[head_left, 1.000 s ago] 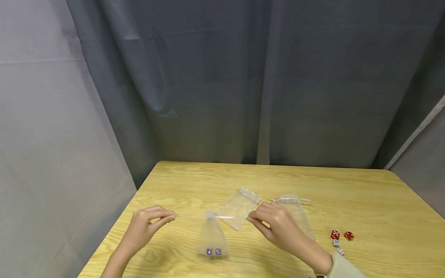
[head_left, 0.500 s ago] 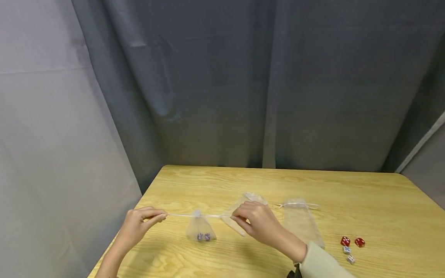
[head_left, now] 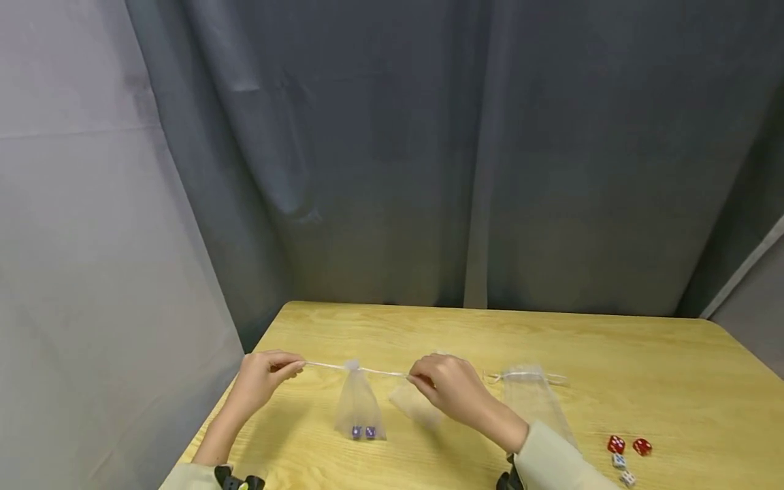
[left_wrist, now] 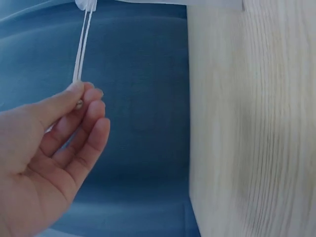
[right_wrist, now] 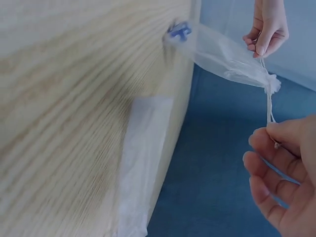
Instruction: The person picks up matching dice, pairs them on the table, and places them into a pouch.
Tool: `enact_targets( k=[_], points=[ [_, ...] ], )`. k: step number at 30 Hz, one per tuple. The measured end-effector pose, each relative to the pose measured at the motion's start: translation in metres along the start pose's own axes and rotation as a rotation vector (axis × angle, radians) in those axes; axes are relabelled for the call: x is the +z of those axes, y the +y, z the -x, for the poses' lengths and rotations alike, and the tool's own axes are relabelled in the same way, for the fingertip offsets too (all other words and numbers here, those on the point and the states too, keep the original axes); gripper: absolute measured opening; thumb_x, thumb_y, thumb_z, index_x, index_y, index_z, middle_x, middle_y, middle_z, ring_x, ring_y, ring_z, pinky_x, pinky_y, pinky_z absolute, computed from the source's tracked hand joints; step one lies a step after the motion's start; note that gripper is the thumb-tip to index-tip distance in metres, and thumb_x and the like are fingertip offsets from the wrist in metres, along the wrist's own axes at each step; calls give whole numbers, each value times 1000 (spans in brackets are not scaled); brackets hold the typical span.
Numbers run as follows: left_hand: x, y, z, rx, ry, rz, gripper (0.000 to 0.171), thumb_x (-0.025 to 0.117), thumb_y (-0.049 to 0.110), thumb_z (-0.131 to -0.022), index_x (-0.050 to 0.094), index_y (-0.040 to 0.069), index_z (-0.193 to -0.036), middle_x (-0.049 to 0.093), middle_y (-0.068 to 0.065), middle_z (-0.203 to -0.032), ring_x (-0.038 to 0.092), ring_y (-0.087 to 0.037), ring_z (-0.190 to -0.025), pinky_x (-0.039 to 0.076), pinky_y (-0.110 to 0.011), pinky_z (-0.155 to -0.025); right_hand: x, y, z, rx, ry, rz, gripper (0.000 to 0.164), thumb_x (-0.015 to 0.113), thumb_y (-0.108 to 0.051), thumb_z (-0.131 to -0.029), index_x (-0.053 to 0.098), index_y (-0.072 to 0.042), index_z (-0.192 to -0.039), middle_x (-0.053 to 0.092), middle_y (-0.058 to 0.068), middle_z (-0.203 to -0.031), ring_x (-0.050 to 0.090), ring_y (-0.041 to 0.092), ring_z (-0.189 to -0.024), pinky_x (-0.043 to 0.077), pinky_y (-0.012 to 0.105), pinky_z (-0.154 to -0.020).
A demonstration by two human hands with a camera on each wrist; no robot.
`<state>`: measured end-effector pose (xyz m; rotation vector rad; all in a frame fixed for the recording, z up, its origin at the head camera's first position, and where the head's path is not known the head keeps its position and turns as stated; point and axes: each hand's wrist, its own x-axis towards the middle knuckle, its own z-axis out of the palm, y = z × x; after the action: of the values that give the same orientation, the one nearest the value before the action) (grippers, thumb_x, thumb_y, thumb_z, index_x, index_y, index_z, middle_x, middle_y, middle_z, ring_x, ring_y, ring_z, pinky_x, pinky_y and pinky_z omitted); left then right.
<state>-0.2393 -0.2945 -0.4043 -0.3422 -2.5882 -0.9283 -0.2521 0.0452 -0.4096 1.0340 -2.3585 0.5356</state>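
Note:
A sheer white drawstring pouch (head_left: 358,403) hangs between my hands with its mouth gathered tight. Two purple-blue dice (head_left: 370,433) lie at its bottom. My left hand (head_left: 260,378) pinches one end of the white drawstring (head_left: 382,372) between thumb and fingers; the left wrist view shows a small knot at the fingertips. On the other side, my right hand (head_left: 452,389) pinches the opposite end, its remaining fingers loosely bent in the right wrist view. The string runs nearly straight between them. Whether the pouch's bottom touches the table, I cannot tell.
A second sheer pouch (head_left: 410,401) lies flat, partly hidden behind my right hand. Another pouch (head_left: 535,401) with its string spread lies to the right. Two red dice (head_left: 616,444) and two white dice (head_left: 619,461) sit on the wooden table (head_left: 674,367) farther right.
My hands have come closer together, still holding the string ends. The pouch looked shorter half a second ago and now hangs longer. The head view has shifted slightly.

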Motion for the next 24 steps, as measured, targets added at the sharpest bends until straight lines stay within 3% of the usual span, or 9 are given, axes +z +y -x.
enact_targets(
  k=[8,11,18,24],
  points=[
    [27,-15,-15,-154,-49,8,14,71,18,-88,78,8,-97,77,-5,-85,71,-14,-73,58,-23,-63,18,6,-6,120,-106,2,13,70,-18,-91,71,-14,-78,67,-6,-69,46,-4,-54,36,12,-47],
    [37,-21,-19,-181,-56,13,11,71,13,-88,78,8,-94,76,-5,-82,69,-12,-69,57,-23,-61,26,10,-7,157,-135,-2,14,69,-17,-91,71,-13,-78,68,-5,-69,44,-4,-52,35,13,-45],
    [55,-30,-19,-149,-52,-46,6,73,9,-86,78,9,-88,75,-4,-79,66,-11,-65,52,-21,-56,40,13,-7,206,-181,-20,16,69,-16,-91,71,-13,-76,69,-3,-69,42,-3,-51,35,14,-45],
    [58,-29,-17,-109,-8,-79,9,73,11,-86,78,8,-93,77,-7,-90,72,-21,-79,60,-31,-67,41,13,-6,203,-173,-49,14,70,-15,-90,71,-13,-76,69,-2,-70,46,-3,-53,37,14,-46]
  ],
)
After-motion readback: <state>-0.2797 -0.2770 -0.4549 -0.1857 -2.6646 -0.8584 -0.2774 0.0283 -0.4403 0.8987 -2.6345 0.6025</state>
